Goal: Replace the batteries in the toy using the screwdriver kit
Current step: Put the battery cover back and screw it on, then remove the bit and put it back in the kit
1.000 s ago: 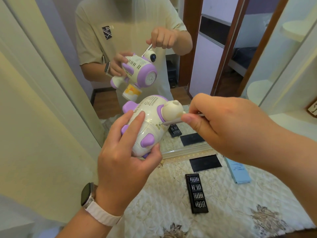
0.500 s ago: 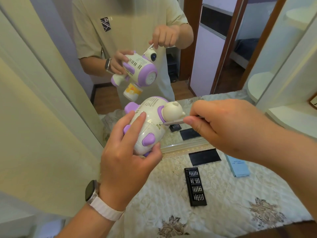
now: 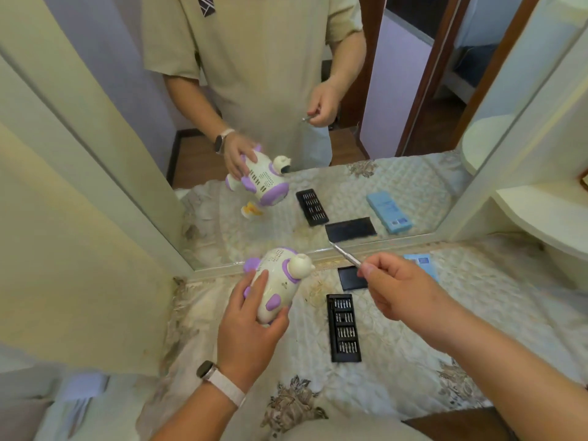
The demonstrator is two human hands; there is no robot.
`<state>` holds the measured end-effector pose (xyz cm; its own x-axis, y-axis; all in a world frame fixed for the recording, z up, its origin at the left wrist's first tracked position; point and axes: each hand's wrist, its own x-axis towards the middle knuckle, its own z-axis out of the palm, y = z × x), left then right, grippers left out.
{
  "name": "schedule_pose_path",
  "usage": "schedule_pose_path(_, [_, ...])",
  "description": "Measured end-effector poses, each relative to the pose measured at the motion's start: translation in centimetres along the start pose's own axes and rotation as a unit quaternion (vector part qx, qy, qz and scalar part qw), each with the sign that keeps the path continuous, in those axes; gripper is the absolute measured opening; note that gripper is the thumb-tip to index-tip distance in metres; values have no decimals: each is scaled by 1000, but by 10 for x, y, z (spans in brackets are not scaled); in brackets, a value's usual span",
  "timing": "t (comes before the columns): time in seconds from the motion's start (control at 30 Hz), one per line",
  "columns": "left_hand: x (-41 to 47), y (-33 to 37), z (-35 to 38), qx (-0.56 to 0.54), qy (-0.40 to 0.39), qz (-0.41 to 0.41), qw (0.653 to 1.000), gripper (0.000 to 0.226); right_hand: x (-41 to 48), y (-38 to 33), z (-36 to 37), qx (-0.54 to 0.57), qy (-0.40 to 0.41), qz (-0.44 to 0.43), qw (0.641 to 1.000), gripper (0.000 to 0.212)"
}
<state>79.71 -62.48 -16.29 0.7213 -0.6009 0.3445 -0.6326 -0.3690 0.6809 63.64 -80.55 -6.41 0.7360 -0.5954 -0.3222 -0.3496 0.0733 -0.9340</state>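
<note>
A cream and purple toy (image 3: pixel 280 281) lies low over the quilted table, close to the mirror. My left hand (image 3: pixel 251 319) grips it around its body, fingers over the top and thumb at the near end. My right hand (image 3: pixel 397 284) pinches a thin silver screwdriver (image 3: pixel 345 256), whose tip points up and left, away from the toy. The black bit tray (image 3: pixel 343 327) of the screwdriver kit lies open on the table between my two hands.
A black lid (image 3: pixel 351 278) and a light blue box (image 3: pixel 421 264) lie by the mirror's lower frame (image 3: pixel 210 272). The mirror reflects the person, toy and kit. A cream panel stands at the left, white shelves (image 3: pixel 541 214) at the right.
The screwdriver tip has come off the toy and moved right. My left hand has lowered the toy towards the table. The camera now looks further down.
</note>
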Motion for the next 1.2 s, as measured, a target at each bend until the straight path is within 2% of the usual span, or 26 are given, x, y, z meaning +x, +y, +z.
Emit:
schedule_pose_path(0.07, [-13,-18,20,17,-27,-33,999,65,-1,19,1,53,-10,57,997,18])
schedule_pose_path(0.17, [-25,-42,42,38,-53,-70,995,64,-3,41,-2,86,-4,95,992,15])
schedule_pose_path(0.33, [-37,-70,73,76,-57,-74,993,66,-7,66,-18,113,3,138,984,16])
schedule_pose_path(0.5, [-52,-75,91,91,-97,-86,987,74,-9,81,-36,111,8,161,981,16])
schedule_pose_path(0.63, [-60,-65,95,120,-78,-95,985,60,-7,88,-45,115,-6,166,979,16])
schedule_pose_path(0.93, [-69,-30,86,191,-96,-168,962,63,10,95,-53,139,-65,162,975,17])
schedule_pose_path(1.07, [-81,-8,82,167,-86,-216,958,67,15,94,-60,142,-96,150,974,15])
schedule_pose_path(1.2, [-80,28,80,84,-48,-251,963,60,19,90,-66,134,-133,141,972,15])
